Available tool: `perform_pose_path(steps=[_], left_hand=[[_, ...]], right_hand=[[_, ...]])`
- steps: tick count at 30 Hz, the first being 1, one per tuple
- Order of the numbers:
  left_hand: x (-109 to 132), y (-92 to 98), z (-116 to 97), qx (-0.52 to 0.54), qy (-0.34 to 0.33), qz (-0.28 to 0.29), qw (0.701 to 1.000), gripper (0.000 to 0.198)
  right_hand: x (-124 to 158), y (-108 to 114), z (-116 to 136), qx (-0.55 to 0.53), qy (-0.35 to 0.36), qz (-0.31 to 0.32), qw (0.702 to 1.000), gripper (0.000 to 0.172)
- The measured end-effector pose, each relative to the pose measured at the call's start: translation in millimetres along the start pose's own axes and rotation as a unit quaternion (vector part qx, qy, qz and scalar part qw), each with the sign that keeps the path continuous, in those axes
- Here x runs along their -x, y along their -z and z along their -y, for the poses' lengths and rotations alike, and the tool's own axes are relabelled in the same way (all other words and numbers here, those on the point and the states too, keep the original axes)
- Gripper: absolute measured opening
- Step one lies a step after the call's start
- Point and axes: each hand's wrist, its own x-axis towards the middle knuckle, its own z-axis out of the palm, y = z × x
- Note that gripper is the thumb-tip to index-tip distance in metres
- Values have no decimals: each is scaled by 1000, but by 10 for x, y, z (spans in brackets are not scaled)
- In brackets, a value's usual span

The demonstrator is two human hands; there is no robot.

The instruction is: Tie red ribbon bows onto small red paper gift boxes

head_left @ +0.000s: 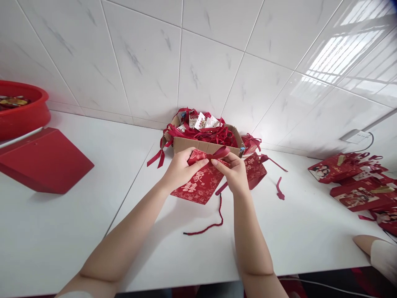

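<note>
A red gift bag (200, 188) with a floral pattern and pale Chinese characters is held tilted above the white table. My left hand (182, 169) grips its upper left edge, thumb on the front. My right hand (234, 170) is closed at the upper right, its thumb and fingers pinching the dark red ribbon (221, 152) at the bag's top. Both thumbs nearly meet there. One ribbon end hangs below the right hand. A dark red twisted cord (221, 217) lies on the table below the bag. Just right of my right hand is another patterned red bag (256, 170).
Behind the hands, a cardboard box (201, 145) full of ribbons and printed tags stands against the tiled wall. At left are a red basin (25, 111) and a plain red box (49, 161). Several finished-looking red bags (353, 194) and another person's arm (366, 244) are at right.
</note>
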Motion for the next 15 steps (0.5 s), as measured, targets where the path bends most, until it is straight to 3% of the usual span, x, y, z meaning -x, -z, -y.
perform_pose_path(steps=[4,15], left_hand=[[12,-41,-13,51,26,-28,998,30],[1,-64,34,141,81,2,987,33]], right_hand=[[2,-29,-12,-74,-70,-2,995,25],[36,-128,37,-109,-80,-48,990,24]])
